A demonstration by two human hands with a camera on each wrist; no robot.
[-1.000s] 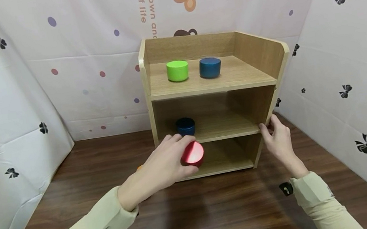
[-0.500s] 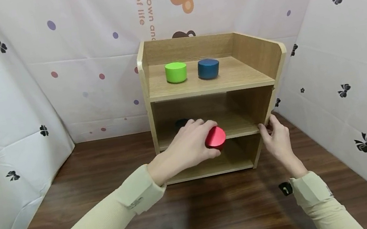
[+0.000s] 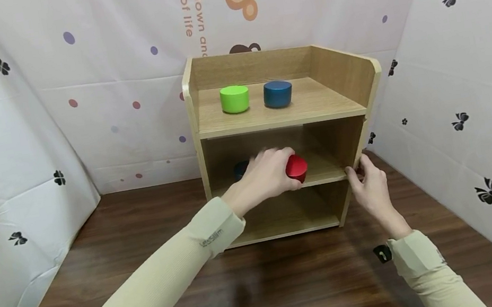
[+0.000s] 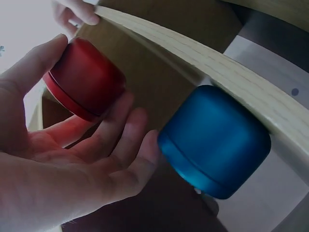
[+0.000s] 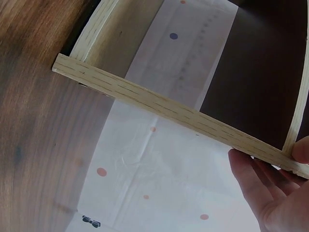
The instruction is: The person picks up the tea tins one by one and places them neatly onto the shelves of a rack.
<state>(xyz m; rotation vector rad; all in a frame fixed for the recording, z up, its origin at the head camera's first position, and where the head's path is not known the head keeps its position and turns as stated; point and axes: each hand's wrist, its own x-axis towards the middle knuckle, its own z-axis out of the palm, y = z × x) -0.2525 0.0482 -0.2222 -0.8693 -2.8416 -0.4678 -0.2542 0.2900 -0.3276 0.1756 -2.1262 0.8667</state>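
A small wooden shelf unit [image 3: 279,116] stands on a dark wooden table. My left hand [image 3: 277,172] reaches into its middle level and grips a red cylinder [image 3: 297,167] between thumb and fingers; the left wrist view shows the red cylinder [image 4: 84,79] in that grasp. A dark blue cylinder [image 4: 215,140] stands on the same level just beside my fingers [image 4: 120,130], mostly hidden behind the hand in the head view. My right hand [image 3: 359,174] holds the front edge of the unit's right side panel at middle-shelf height; its fingers [image 5: 270,193] show at the shelf board [image 5: 169,108].
On the top level sit a green cylinder [image 3: 234,98] and a blue cylinder [image 3: 277,93]. The bottom level [image 3: 285,217] shows nothing inside. White patterned cloth walls [image 3: 10,158] close in the table [image 3: 267,289] on the left, back and right.
My left hand has carried the red cylinder up from in front of the bottom level, to the right, and into the middle level. The right hand has stayed on the side panel.
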